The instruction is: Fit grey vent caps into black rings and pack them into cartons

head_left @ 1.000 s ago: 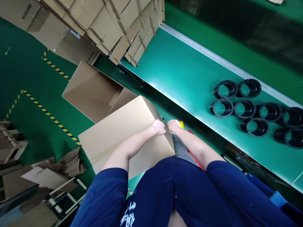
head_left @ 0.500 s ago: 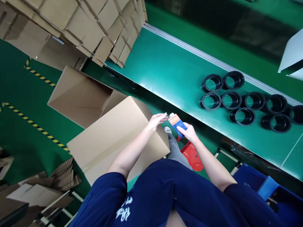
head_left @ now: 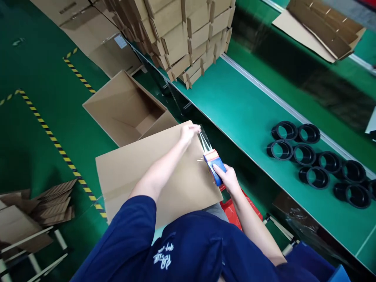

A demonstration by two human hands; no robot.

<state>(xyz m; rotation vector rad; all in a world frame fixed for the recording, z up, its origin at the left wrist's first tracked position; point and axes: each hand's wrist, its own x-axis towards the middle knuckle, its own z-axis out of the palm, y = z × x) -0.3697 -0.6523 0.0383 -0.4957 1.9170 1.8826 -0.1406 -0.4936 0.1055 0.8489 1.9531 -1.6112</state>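
The left hand (head_left: 189,132) is pinching the end of clear tape (head_left: 206,138) over the carton (head_left: 182,178) beside the bench (head_left: 249,109), while the right hand (head_left: 230,179) is gripping the blue dispenser (head_left: 216,169), the strip already drawn out but seemingly not yet lying flat.

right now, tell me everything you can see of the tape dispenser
The tape dispenser is blue, seemingly plastic, with a pale orange band at its front. It slants, front toward the picture's upper left, by the end of the cardboard box; whether they touch is unclear. The right hand grips it, thumb on its face. Clear tape stretches from its front to the left hand.
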